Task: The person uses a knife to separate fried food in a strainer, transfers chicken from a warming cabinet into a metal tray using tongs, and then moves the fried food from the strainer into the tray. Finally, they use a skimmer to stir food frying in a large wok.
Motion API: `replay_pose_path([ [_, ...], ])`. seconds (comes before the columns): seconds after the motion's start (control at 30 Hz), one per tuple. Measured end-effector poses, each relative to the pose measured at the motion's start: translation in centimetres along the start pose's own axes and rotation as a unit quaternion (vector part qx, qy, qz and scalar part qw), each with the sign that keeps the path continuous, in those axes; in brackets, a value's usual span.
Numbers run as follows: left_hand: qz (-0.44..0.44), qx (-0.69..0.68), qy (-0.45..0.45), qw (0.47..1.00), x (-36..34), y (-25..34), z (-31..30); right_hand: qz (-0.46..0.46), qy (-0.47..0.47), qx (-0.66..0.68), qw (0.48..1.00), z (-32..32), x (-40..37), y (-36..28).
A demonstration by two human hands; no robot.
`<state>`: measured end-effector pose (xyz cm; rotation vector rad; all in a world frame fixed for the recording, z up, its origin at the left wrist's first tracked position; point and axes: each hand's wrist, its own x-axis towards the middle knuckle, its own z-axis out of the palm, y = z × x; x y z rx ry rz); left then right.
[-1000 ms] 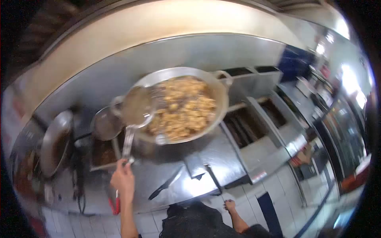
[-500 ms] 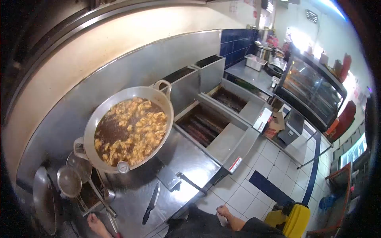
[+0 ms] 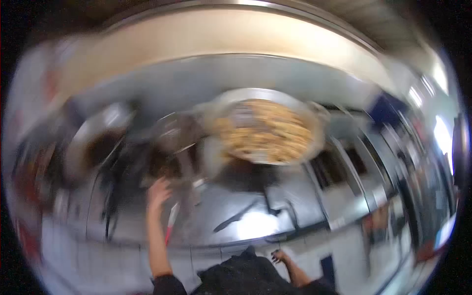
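Note:
The whole view is smeared by motion. My left hand (image 3: 159, 191) is stretched over the steel counter at left, near strainers (image 3: 172, 132) and beside a tool with a red handle (image 3: 169, 227); whether it touches anything is too blurred to tell. Low at the right, my right hand (image 3: 279, 256) hangs in front of the counter's edge, its fingers blurred. A large two-handled pan (image 3: 317, 129) holds golden pieces frying in dark oil (image 3: 290, 130). On the counter (image 3: 206, 206) in front of the pan lies a knife (image 3: 235, 218).
Steel fryer basins (image 3: 332, 169) stand right of the pan. Another large pan (image 3: 81, 142) is at the far left. A steel splashback (image 3: 196, 73) runs behind the pans, and a tiled floor (image 3: 309, 260) lies below the counter.
The view has swung left, so the pan shows farther right and the far-left pan is more visible. My left hand and forearm now reach farther into view, over the counter.

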<state>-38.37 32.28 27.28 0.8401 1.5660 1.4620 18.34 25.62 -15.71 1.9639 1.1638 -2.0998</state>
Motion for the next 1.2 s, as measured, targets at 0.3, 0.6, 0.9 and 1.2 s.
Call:
replay_pose_path([
  [0.3,-0.033,0.184,0.093,0.978,-32.0,-25.3,-21.2,-0.438,-0.211,-0.585,0.650,33.6,8.0,-4.9],
  [0.6,-0.025,0.178,0.257,0.949,-40.5,-20.0,-46.1,-0.252,-0.430,-0.394,0.772,73.5,-19.4,-29.0],
  [0.9,-0.167,0.246,0.358,0.885,-39.4,-13.8,-73.7,-0.452,-0.356,-0.626,0.526,104.6,-17.9,-34.1],
  [1.2,0.059,-0.056,0.480,0.873,-40.0,3.2,-106.0,-0.571,-0.401,-0.549,0.460,141.0,-29.4,-54.5],
])
